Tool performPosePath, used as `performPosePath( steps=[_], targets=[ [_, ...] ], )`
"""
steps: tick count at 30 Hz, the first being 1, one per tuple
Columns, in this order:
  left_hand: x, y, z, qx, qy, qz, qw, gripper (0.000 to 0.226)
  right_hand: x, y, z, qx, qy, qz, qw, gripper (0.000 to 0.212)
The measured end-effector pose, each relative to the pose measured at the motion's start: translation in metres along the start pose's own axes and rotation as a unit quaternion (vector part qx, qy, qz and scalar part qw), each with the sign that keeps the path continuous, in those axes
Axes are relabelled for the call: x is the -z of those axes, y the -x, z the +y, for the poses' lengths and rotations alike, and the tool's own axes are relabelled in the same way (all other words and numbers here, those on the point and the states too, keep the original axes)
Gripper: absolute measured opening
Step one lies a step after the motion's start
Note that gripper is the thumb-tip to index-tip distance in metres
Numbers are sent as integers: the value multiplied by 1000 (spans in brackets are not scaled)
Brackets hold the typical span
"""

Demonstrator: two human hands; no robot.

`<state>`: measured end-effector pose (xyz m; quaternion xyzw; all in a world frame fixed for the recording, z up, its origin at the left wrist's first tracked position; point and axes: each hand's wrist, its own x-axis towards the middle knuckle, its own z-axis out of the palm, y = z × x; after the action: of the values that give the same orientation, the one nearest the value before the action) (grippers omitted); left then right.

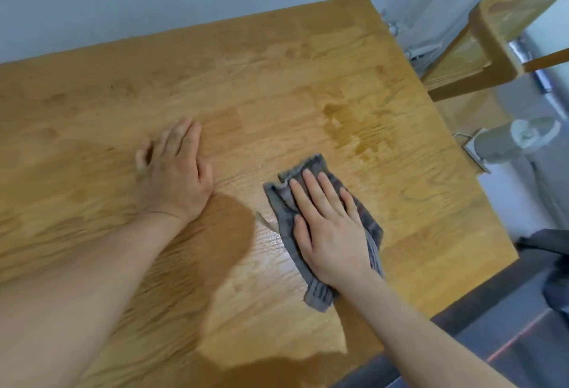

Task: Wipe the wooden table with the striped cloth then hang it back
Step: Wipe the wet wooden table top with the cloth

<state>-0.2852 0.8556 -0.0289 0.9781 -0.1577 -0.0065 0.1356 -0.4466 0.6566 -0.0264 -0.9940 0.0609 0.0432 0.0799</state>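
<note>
Our right hand [326,227] lies flat on the striped cloth [278,199], fingers straight and together, pressing it onto the worktop [277,79]; it does not grasp it. The cloth is grey and bunched, and sits at about 4 o'clock from frame centre, near the worktop's right edge. It sticks out past the fingertips and under the wrist.

Our left hand [172,178] is at 9 o'clock of the cloth, well apart. It lies palm down on bare wood, fingers relaxed and straight, holding nothing.

A wet patch [348,129] sits at 12 to 1 o'clock of the cloth, near but not touching. There is a glossy sheen on the wood at the cloth's 7 o'clock. A wooden chair [498,36] stands off the worktop corner at 2 o'clock.
</note>
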Motion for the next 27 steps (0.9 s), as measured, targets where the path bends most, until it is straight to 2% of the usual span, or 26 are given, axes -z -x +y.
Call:
performPosePath(
  steps=[2,5,7,11,15,18,21,24,25,27],
  targets=[
    [0,1,0,-1,3,-3,1000,54,-1,27,9,-3,4,-13,1000,53],
    [3,0,1,2,10,-5,1000,56,1,6,12,16,6,-12,1000,54],
    [3,-3,2,8,8,-13,1000,54,4,-29,12,15,2,-5,1000,55],
    [4,-3,4,12,-15,-27,999,55,10,-126,-7,-50,-26,-4,998,58],
    [3,-4,2,11,-31,-31,999,57,16,-203,-29,-34,-41,-14,998,59],
    [3,-1,4,10,-35,-24,999,58,10,-173,-37,-24,-50,3,998,57],
    [6,-1,7,10,-41,-19,999,58,6,-74,-36,74,-52,-13,996,55],
    [6,-1,7,13,-45,-18,999,58,8,-15,12,111,-38,-21,993,53],
    [5,-1,8,14,-46,-19,999,57,8,-14,36,105,-21,-8,994,54],
    [5,-2,9,17,-50,-22,998,58,10,-26,72,20,-5,5,1000,56]
  ],
)
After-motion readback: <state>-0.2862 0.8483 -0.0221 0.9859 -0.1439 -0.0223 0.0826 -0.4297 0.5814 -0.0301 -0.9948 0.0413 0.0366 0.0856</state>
